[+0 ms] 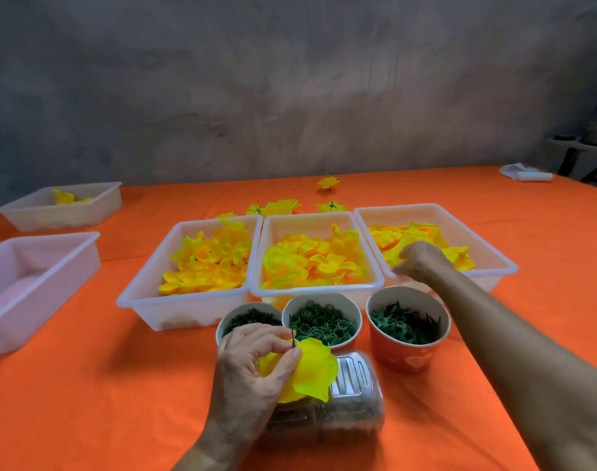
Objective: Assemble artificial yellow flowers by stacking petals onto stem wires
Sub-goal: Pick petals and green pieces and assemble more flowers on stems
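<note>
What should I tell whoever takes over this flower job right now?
Left hand: pinches a stem wire with a yellow petal layer threaded on.
Right hand: reaching into the right-hand petal tray; its grip can't be made out.
Two more petal trays, middle and left; three cups of green parts in front.
Done: finished flowers behind the trays.
Left: add more petals to this stem.

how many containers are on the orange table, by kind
White plastic trays with yellow petals: 4
White plastic tray showing no contents: 1
Paper cups of green parts: 3
Clear plastic box: 1
Total: 9
</note>
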`<action>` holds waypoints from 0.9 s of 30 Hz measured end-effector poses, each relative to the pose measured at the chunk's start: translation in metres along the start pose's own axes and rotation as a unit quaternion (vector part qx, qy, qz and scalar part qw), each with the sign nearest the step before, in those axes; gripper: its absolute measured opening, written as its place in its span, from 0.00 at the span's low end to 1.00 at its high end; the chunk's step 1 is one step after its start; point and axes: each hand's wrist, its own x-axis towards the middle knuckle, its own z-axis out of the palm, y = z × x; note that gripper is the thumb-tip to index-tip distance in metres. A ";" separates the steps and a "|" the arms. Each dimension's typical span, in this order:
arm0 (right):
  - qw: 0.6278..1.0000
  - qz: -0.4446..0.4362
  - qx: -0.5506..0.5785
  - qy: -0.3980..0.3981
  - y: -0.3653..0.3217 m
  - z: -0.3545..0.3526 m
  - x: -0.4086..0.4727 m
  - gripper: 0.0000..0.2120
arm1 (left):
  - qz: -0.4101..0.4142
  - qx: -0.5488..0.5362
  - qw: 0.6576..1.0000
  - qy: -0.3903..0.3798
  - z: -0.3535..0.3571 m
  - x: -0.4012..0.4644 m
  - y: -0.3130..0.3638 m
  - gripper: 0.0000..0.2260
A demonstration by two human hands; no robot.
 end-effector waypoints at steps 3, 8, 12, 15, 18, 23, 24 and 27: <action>1.000 0.016 -0.001 -0.005 -0.001 0.002 0.000 0.14 | -0.014 -0.017 1.000 0.012 -0.001 -0.001 0.001 0.11; 0.998 0.035 -0.003 0.050 -0.004 0.012 0.004 0.21 | -0.025 -0.029 0.999 0.007 0.000 -0.002 -0.001 0.12; 0.999 0.003 -0.046 0.024 -0.006 0.012 0.010 0.26 | -0.021 -0.023 0.999 0.009 0.001 -0.003 -0.002 0.10; 0.998 -0.001 -0.064 0.026 -0.006 0.014 0.014 0.04 | -0.027 -0.019 0.999 0.009 0.002 -0.003 -0.002 0.07; 0.998 0.009 -0.027 0.047 -0.004 0.021 0.019 0.08 | -0.033 -0.026 0.999 0.008 0.001 -0.003 -0.001 0.12; 0.996 -0.001 0.001 0.087 0.002 0.025 0.025 0.09 | -0.035 -0.031 0.999 0.009 0.001 -0.003 -0.003 0.11; 0.994 -0.009 0.001 0.109 0.004 0.025 0.026 0.10 | -0.033 -0.032 0.999 0.009 0.001 -0.003 -0.003 0.11; 0.992 -0.067 -0.010 0.104 0.007 0.025 0.031 0.22 | -0.023 -0.032 0.999 0.014 0.002 -0.002 -0.003 0.11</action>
